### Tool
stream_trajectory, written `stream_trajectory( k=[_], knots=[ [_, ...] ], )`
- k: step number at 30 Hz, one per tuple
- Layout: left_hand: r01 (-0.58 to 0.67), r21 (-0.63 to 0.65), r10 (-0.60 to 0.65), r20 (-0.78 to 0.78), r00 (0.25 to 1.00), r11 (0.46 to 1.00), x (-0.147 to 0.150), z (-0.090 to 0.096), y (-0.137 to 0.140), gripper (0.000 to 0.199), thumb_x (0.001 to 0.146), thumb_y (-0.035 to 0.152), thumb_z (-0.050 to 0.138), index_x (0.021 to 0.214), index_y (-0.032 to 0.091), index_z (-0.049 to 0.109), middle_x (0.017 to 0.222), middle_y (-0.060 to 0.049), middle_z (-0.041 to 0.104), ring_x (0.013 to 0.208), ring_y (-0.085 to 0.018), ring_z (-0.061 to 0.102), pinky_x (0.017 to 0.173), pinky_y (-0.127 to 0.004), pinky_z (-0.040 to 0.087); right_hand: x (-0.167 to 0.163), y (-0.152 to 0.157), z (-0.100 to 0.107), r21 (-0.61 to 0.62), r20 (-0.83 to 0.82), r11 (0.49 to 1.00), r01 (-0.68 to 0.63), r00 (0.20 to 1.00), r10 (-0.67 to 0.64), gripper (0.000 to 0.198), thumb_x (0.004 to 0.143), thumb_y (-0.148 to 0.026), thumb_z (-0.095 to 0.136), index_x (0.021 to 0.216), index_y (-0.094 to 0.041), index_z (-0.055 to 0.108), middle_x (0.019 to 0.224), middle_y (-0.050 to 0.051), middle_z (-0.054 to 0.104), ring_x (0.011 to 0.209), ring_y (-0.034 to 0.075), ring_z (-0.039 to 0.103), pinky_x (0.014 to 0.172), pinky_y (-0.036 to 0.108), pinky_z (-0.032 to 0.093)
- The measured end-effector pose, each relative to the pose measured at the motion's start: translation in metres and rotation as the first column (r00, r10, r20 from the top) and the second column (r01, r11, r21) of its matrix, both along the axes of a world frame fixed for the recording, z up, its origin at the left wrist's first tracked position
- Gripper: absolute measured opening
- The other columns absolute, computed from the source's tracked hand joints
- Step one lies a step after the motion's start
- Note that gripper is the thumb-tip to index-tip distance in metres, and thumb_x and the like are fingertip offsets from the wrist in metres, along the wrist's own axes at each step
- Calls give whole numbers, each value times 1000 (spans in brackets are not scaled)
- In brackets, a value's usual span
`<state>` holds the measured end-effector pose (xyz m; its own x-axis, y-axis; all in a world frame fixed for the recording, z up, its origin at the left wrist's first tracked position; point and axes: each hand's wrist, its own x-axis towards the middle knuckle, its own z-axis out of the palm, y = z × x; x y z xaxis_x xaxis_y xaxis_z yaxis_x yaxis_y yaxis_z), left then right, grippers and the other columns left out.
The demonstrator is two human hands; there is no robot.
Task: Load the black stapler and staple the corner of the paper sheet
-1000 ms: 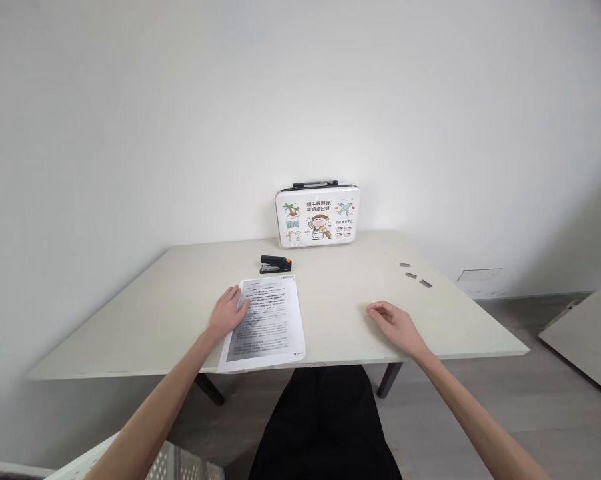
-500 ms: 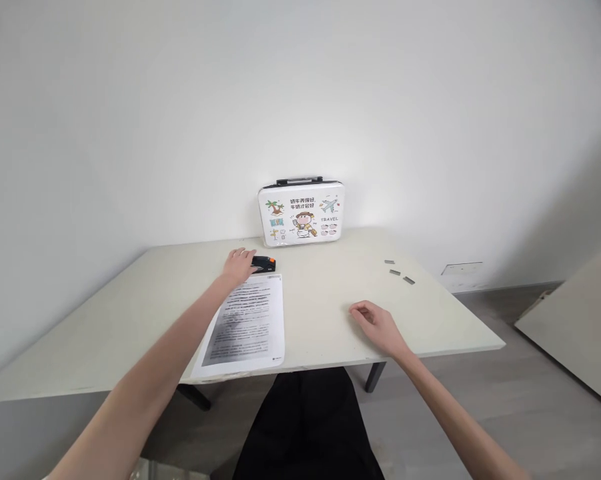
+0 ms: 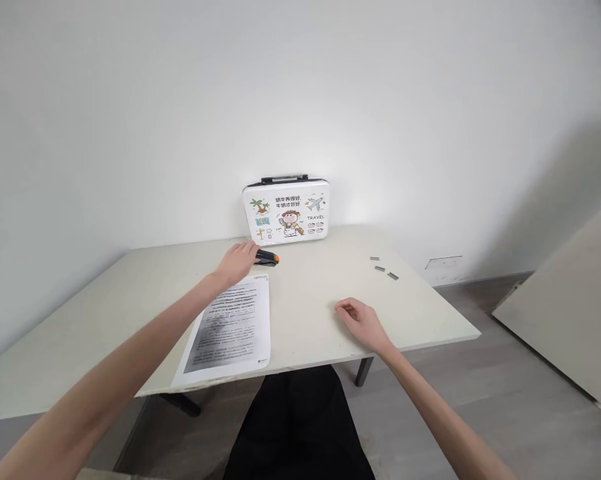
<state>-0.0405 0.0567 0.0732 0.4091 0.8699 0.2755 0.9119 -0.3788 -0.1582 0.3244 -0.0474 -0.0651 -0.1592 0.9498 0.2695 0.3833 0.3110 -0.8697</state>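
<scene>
A black stapler (image 3: 268, 257) with an orange tip is near the back of the table, just beyond a printed sheet of paper (image 3: 230, 327). My left hand (image 3: 239, 260) is closed around the stapler's left end, hiding that part. The sheet lies flat toward the front edge, its upper left portion covered by my left hand and forearm. On the right, my right hand (image 3: 363, 323) rests on the tabletop with its fingers curled in, and nothing shows in them. Three small grey staple strips (image 3: 379, 269) lie beyond it.
A white case (image 3: 287, 212) with cartoon prints and a black handle stands upright against the wall at the back of the white table (image 3: 305, 300). To the right on the floor is a pale panel (image 3: 570, 313). My legs are under the front edge.
My left hand has taken hold of the stapler, which now looks turned onto a different side. The whole view has shifted slightly; my right hand stays on the table, curled as before.
</scene>
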Motion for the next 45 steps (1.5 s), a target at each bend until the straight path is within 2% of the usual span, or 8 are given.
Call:
stream_trajectory(
  k=[6, 11, 17, 23, 28, 35, 40, 45],
  knots=[
    [92, 1, -92, 43, 995, 996, 68, -6, -50, 26, 108, 33, 45, 127, 19, 54, 126, -12, 64, 104, -29, 68, 89, -40, 50, -2, 1, 1, -16, -40, 1000, 5, 999, -5, 36, 97, -55, 53, 97, -24, 70, 104, 8, 78, 96, 25, 72, 89, 37, 54],
    [221, -122, -194, 201, 960, 968, 112, -32, -92, 21, 107, 33, 50, 124, 21, 52, 121, -8, 64, 97, -25, 71, 81, -37, 53, -1, -1, 7, -61, -150, 995, 77, 985, -85, 47, 101, -64, 43, 107, -25, 69, 109, 9, 77, 103, 26, 71, 96, 39, 52],
    [303, -159, -251, 281, 926, 940, 136, -64, -112, 19, 106, 30, 50, 124, 22, 51, 119, -9, 63, 102, -28, 70, 83, -40, 55, -2, -4, 15, -69, -78, 993, 92, 992, -97, 52, 103, -64, 38, 104, -25, 73, 112, 7, 77, 107, 27, 68, 96, 39, 50],
    [317, -193, -209, 434, 876, 929, 133, -76, -112, 25, 105, 33, 52, 128, 24, 53, 124, -8, 64, 104, -27, 70, 89, -40, 55, -3, -1, 12, -13, -3, 998, 57, 998, -57, 50, 104, -58, 35, 101, -25, 73, 103, 5, 76, 98, 26, 67, 89, 36, 48],
    [286, -265, -111, 526, 843, 921, 117, -79, -112, 56, 92, 40, 72, 140, 24, 49, 128, -9, 66, 106, -28, 70, 91, -40, 54, -3, 1, 9, 18, 31, 999, 30, 999, -31, 51, 105, -57, 33, 99, -24, 71, 102, 6, 76, 96, 26, 67, 88, 35, 48],
    [244, -278, -76, 502, 862, 929, 101, -81, -109, 18, 93, 41, 70, 94, 23, 68, 103, -3, 71, 93, -24, 70, 78, -34, 51, -5, 0, 9, 23, 45, 999, 37, 998, -38, 53, 106, -59, 30, 102, -24, 70, 102, 7, 76, 98, 26, 67, 91, 37, 49],
    [239, -261, -75, 512, 856, 935, 98, -81, -108, 19, 94, 42, 68, 93, 24, 71, 102, -1, 72, 91, -21, 70, 76, -31, 50, -5, -5, 14, -15, 78, 1000, 19, 997, -18, 50, 105, -61, 34, 106, -25, 69, 106, 7, 76, 99, 26, 68, 90, 38, 51],
    [247, -250, -103, 478, 872, 936, 89, -76, -113, 23, 96, 45, 64, 101, 24, 74, 104, -3, 73, 95, -23, 70, 78, -32, 51, -6, -7, 10, 32, 135, 999, -29, 991, 25, 45, 90, -57, 67, 123, -25, 64, 125, 9, 72, 114, 28, 67, 98, 41, 52]
  ],
)
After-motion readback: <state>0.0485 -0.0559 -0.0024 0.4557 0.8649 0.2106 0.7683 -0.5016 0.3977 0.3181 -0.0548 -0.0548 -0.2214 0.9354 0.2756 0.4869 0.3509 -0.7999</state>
